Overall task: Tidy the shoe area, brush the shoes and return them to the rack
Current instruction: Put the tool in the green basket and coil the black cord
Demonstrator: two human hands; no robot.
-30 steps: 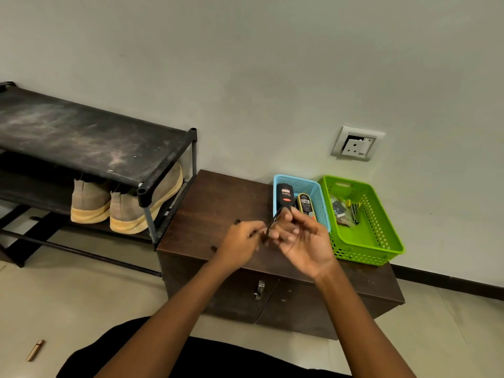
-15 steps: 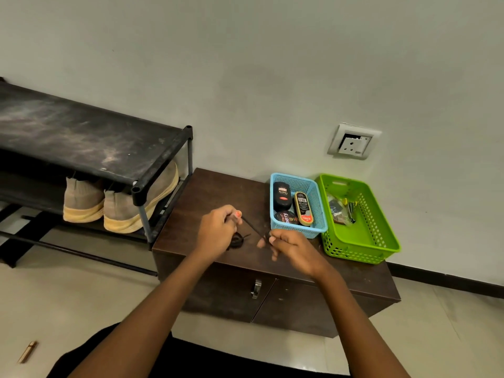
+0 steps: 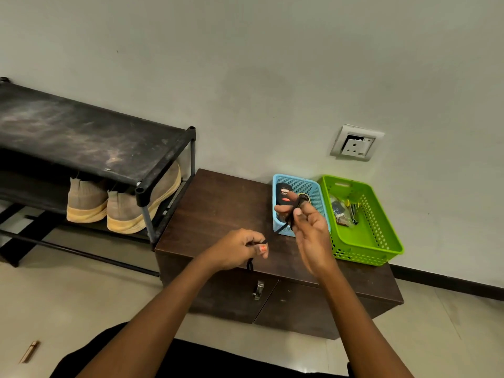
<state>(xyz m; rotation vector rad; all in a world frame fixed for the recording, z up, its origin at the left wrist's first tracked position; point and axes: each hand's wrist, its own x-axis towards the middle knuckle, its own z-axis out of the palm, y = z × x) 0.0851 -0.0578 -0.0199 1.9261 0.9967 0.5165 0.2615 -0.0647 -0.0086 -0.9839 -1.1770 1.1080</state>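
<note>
Over the desk [image 3: 218, 203], both hands pinch a black lace [image 3: 281, 229]: left hand [image 3: 237, 251] near, right hand [image 3: 308, 225] by the blue basket [image 3: 313, 189].

Counted: two hands, left hand [image 3: 236, 249] and right hand [image 3: 308, 227]; one black lace [image 3: 283, 227]; two tan shoes [image 3: 131, 211]; one rack [image 3: 81, 137]; one cabinet [image 3: 218, 203]; two baskets, blue basket [image 3: 313, 186] and green basket [image 3: 373, 241]; one wall socket [image 3: 356, 143], upper right; one small stick [image 3: 29, 351], lower left.
</note>
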